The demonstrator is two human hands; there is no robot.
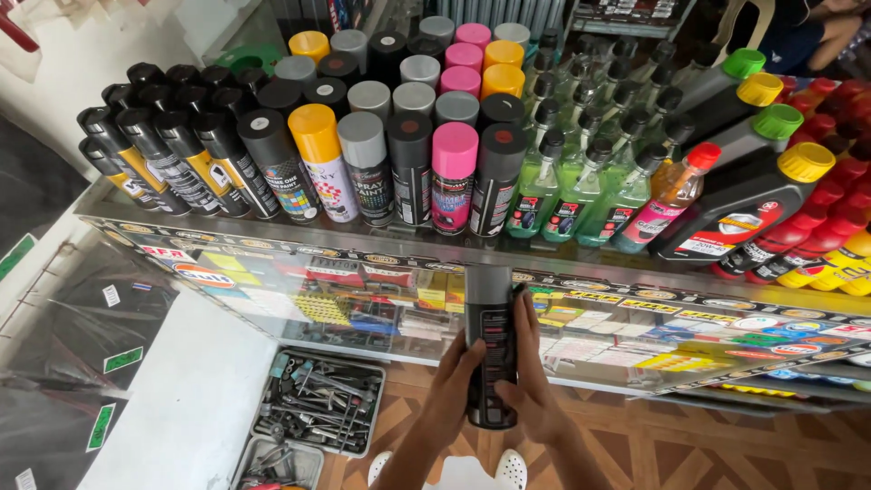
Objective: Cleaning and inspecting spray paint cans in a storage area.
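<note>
Fig.: L hand (pixel 451 386) & R hand (pixel 529 377) both clasp grey-capped spray can (pixel 491 349) upright, just below glass counter (pixel 272 238), steadying it w/ label visible.

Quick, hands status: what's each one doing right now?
Left hand: closed around the lower part of the upright dark grey spray can with grey cap.
Right hand: closed on the same can, fingers along its right side.
</note>
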